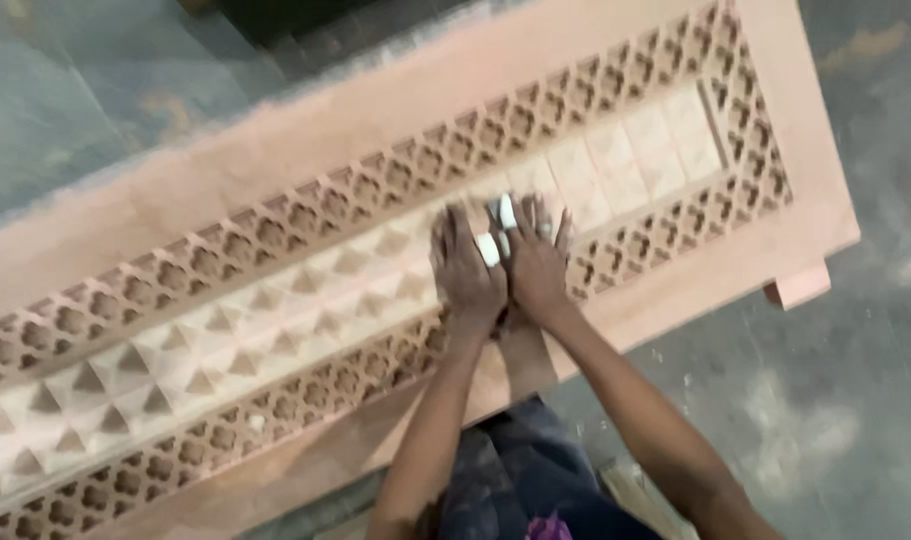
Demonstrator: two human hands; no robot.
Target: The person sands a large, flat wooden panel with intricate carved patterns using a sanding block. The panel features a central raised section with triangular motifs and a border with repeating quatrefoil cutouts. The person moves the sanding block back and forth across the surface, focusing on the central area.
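- The carved wooden panel [276, 170] runs from near left to far right over the grey floor [856, 420], with lattice bands either side of a middle row of pyramid blocks
- The left hand [466, 275] lies flat, fingers spread, on the pyramid row [226, 340] mid-panel
- The right hand [536, 265] presses just beside it, fingers with pale wrapping; whether it grips anything, I cannot tell
- This looks like hand-rubbing the carving; even pressure along the facets seems needed
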